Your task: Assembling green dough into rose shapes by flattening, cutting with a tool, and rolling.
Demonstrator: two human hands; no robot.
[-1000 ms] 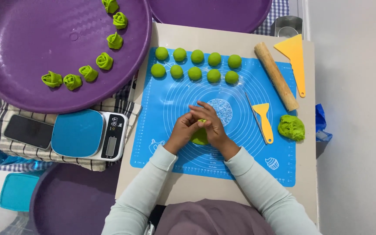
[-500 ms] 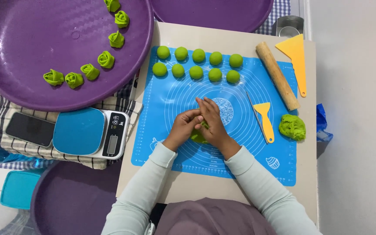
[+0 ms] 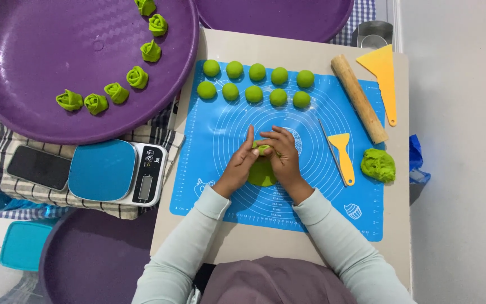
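Note:
Both hands meet at the middle of a blue silicone baking mat [image 3: 215,163]. My left hand [image 3: 238,165] and my right hand [image 3: 282,159] pinch a flat piece of green dough [image 3: 262,170] between their fingertips, its far edge rolled up. Two rows of green dough balls [image 3: 257,72] lie at the mat's far edge. A lump of green dough [image 3: 378,164] rests at the mat's right side.
A large purple tray [image 3: 40,67] at the left holds several green dough roses [image 3: 137,77]. A kitchen scale [image 3: 116,171] and a dark phone [image 3: 39,167] sit on a striped cloth. A wooden rolling pin [image 3: 359,98], a small yellow spatula [image 3: 343,155] and a yellow scraper [image 3: 383,73] lie at the right.
The hands have shifted slightly toward the far side of the mat and kept working the dough, whose flat part now shows below the fingers.

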